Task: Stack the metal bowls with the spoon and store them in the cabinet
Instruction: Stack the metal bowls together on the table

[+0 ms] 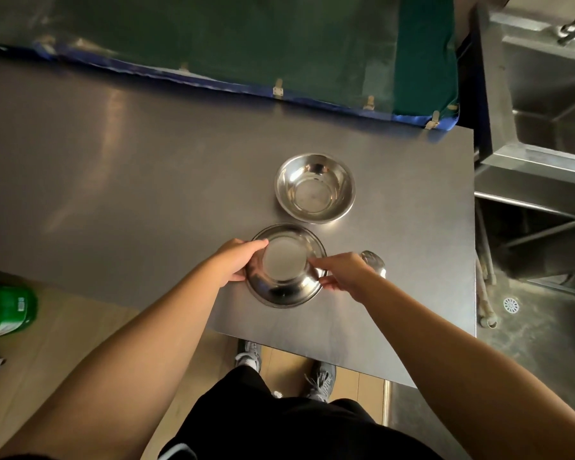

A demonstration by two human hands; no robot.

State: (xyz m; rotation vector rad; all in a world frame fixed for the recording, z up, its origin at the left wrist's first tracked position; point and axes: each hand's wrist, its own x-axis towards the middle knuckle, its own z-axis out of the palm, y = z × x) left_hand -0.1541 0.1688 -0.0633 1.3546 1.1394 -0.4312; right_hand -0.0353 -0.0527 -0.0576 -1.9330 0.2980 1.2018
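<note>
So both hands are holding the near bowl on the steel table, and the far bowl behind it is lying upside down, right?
Not quite. The head view shows the far bowl standing upright, its shiny inside open to the camera. The rest holds: the left hand and right hand grip the near bowl on the steel table.

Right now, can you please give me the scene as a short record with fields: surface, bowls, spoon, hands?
surface: steel table
near bowl: appears upside down and tilted, held at both sides
far bowl: upright, empty, on the table, apart from the near one
spoon: on the table, partly hidden behind the right hand
left hand: grip on the near bowl's left side
right hand: grip on its right side
</note>
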